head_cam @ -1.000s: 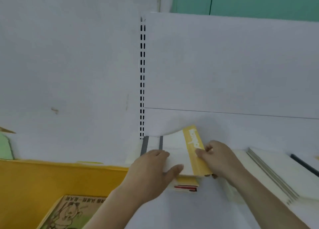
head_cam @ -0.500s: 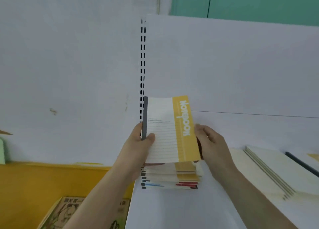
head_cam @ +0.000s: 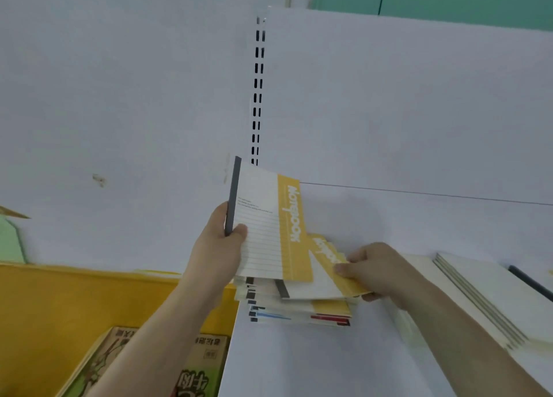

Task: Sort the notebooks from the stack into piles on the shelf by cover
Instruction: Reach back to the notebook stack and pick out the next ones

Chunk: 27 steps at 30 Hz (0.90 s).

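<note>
Since a moment ago, the right hand has begun pinching a second yellow notebook off the stack on the shelf, while the left hand grips the first notebook aloft; matching covers, likely one pile.

Stack left of pile

Left hand up with one yellow notebook off the stack; right hand now peeling away a second notebook.
</note>
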### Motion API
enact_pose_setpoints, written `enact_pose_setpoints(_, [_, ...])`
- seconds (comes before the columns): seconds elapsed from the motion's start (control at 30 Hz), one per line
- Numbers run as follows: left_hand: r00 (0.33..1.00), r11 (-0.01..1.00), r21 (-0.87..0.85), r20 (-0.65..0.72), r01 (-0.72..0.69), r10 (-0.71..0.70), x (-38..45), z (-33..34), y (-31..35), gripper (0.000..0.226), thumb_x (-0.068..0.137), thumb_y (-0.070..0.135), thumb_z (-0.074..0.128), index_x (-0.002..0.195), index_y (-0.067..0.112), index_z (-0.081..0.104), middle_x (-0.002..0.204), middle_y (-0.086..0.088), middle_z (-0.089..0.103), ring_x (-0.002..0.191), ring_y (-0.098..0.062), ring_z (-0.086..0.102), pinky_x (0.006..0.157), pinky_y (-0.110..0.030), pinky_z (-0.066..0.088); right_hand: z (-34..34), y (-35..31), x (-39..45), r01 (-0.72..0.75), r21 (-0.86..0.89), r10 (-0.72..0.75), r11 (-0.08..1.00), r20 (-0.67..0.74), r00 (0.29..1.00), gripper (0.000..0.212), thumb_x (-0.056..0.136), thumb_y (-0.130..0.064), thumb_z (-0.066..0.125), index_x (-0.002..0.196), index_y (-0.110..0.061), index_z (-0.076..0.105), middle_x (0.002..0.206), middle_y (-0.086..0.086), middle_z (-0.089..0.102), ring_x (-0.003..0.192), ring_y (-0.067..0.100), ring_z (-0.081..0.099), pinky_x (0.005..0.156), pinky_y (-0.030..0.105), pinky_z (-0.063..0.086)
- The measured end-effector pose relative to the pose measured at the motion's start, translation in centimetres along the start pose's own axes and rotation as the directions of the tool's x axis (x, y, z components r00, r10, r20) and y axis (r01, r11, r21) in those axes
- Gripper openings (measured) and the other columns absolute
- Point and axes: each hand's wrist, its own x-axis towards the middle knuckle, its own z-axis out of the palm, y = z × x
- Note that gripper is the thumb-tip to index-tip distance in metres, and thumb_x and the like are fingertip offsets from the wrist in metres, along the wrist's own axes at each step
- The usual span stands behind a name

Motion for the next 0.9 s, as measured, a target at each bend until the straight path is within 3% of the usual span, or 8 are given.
enact_pose_setpoints(0.07, [1.0,1.0,0.001,-0.018,0.0,0.0,0.0,0.0,0.0,0.039,0.105,0.016,0.043,0.134,0.042,0.047,0.112,0.018,0.066,0.104,-0.013,0.063,0.091,-0.044,0.056,-1.0,0.5,-0.4,-0.011,0.016,0.011,1.0,0.013,1.0,0.02,0.082,-0.021,0.079,0.087,-0.005,0.068,0.074,0.009,0.067,0.057,0.018,0.064,0.048,0.025,0.052])
enact_pose_setpoints(0.17, [0.999,0.999,-0.023,-0.022,0.035,-0.036,0.0,0.3,-0.2,0.04,0.105,0.016,0.042,0.134,0.043,0.047,0.11,0.016,0.066,0.1,-0.014,0.064,0.084,-0.041,0.058,-1.9,0.7,-1.5,0.011,0.087,-0.012,0.996,0.021,1.0,0.012,0.091,-0.017,0.068,0.097,-0.009,0.062,0.077,0.012,0.071,0.054,0.025,0.069,0.046,0.028,0.051])
enact_pose_setpoints(0.23, [0.999,0.999,-0.032,-0.032,0.034,-0.035,0.0,0.5,-0.3,0.04,0.106,0.016,0.041,0.136,0.043,0.046,0.111,0.015,0.066,0.1,-0.013,0.064,0.08,-0.036,0.057,-2.5,0.7,-2.0,0.07,0.171,-0.054,0.983,-0.096,0.994,0.01,0.096,-0.017,0.06,0.102,-0.012,0.055,0.083,0.015,0.071,0.052,0.03,0.069,0.042,0.029,0.049])
enact_pose_setpoints(0.33, [0.999,0.999,-0.041,-0.046,0.012,-0.014,-0.1,0.7,0.1,0.04,0.106,0.016,0.041,0.136,0.042,0.044,0.113,0.015,0.064,0.101,-0.011,0.061,0.075,-0.03,0.054,-3.8,0.3,-2.9,0.232,0.255,-0.134,0.939,-0.35,0.927,0.008,0.098,-0.017,0.056,0.105,-0.015,0.052,0.086,0.011,0.07,0.049,0.031,0.067,0.041,0.031,0.045])
enact_pose_setpoints(0.53, [0.997,0.996,-0.085,-0.074,-0.023,0.016,-0.2,0.0,0.4,0.042,0.106,0.015,0.042,0.135,0.045,0.047,0.111,0.018,0.066,0.101,-0.014,0.064,0.082,-0.038,0.058,-3.2,0.8,-4.4,0.403,0.323,-0.128,0.856,-0.623,0.772,0.012,0.098,-0.024,0.054,0.109,-0.021,0.05,0.08,0.011,0.072,0.048,0.025,0.059,0.046,0.03,0.041])
enact_pose_setpoints(0.67, [1.0,0.99,-0.14,0.01,-0.012,0.013,-1.0,0.2,0.0,0.04,0.106,0.017,0.044,0.131,0.048,0.051,0.108,0.018,0.07,0.106,-0.016,0.066,0.092,-0.046,0.057,0.1,0.2,-4.6,0.401,0.39,-0.15,0.829,-0.536,0.831,0.006,0.097,-0.021,0.059,0.102,-0.023,0.056,0.068,-0.004,0.071,0.047,0.011,0.062,0.044,0.032,0.046])
enact_pose_setpoints(0.8, [0.999,0.976,-0.216,0.002,-0.041,0.043,-2.6,1.6,0.2,0.037,0.107,0.026,0.04,0.123,0.056,0.052,0.108,0.02,0.071,0.109,-0.013,0.065,0.099,-0.045,0.052,3.8,0.1,-4.5,0.385,0.224,-0.227,0.895,-0.514,0.827,0.008,0.096,-0.035,0.057,0.099,-0.028,0.054,0.066,-0.017,0.068,0.069,0.006,0.065,0.06,0.031,0.047])
enact_pose_setpoints(0.9, [0.994,0.964,-0.244,-0.016,-0.107,0.106,-3.8,2.2,0.5,0.028,0.105,0.035,0.043,0.124,0.052,0.053,0.108,0.02,0.071,0.105,-0.005,0.065,0.097,-0.04,0.052,4.7,-0.1,-4.7,0.402,0.176,-0.27,0.899,-0.5,0.823,0.012,0.095,-0.039,0.056,0.102,-0.029,0.053,0.063,-0.026,0.066,0.068,-0.008,0.06,0.059,0.021,0.04])
